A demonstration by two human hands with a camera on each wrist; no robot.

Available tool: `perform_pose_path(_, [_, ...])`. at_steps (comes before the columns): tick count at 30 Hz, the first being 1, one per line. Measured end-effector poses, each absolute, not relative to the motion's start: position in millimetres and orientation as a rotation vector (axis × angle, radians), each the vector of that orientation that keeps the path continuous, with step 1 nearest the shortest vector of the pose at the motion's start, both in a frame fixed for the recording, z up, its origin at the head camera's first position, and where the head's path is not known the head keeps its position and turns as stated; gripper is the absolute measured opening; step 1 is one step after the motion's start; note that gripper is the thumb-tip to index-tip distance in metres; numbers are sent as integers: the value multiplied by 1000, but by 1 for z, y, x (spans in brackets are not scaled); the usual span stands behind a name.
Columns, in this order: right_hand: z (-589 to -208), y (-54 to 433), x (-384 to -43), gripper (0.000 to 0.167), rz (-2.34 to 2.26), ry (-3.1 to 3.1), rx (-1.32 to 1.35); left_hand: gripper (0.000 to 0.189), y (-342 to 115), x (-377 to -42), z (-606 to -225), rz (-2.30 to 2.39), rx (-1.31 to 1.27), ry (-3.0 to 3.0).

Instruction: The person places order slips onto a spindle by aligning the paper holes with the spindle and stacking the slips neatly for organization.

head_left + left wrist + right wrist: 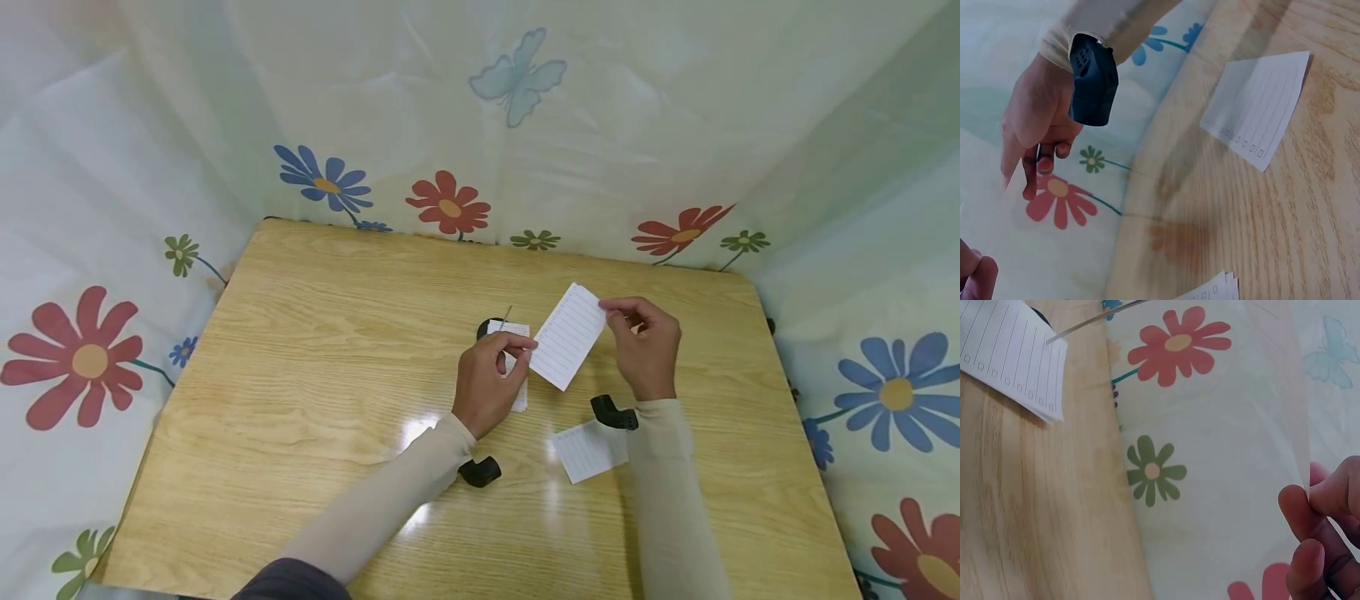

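Between both hands, above the table, is a small stack of white lined paper sheets (567, 337), with a second edge showing at its top corner. My left hand (487, 383) pinches the left edge between thumb and forefinger. At the upper right corner, thumb and forefinger of my right hand (648, 346) pinch the paper, seen nearly edge-on in the right wrist view. Partly behind the left hand lies a pile of lined sheets with checkboxes (1016, 359). A thin metal spike (1091, 322) rises by its far edge, beside a dark round base (486, 328).
Another lined sheet (588, 450) lies on the wooden table (337, 333) near the right forearm, which covers part of it. Black wrist mounts (480, 472) sit on both sleeves. A flowered curtain (375, 100) surrounds the back and sides.
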State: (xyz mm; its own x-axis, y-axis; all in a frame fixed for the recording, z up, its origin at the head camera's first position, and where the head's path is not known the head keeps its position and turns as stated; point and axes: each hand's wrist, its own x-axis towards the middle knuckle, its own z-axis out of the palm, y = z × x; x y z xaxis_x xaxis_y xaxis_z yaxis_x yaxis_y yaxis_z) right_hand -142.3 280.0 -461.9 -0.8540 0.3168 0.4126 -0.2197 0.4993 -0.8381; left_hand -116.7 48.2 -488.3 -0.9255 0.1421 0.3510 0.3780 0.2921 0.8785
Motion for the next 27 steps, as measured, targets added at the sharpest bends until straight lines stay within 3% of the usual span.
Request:
perform_pose_path(18, [-449, 248, -159, 19, 1330, -2329, 48, 17, 25, -103, -489, -1753, -322, -2249])
perform_pose_path(27, [-450, 232, -166, 27, 1304, -2349, 163, 18, 14, -97, -490, -1778, -262, -2221])
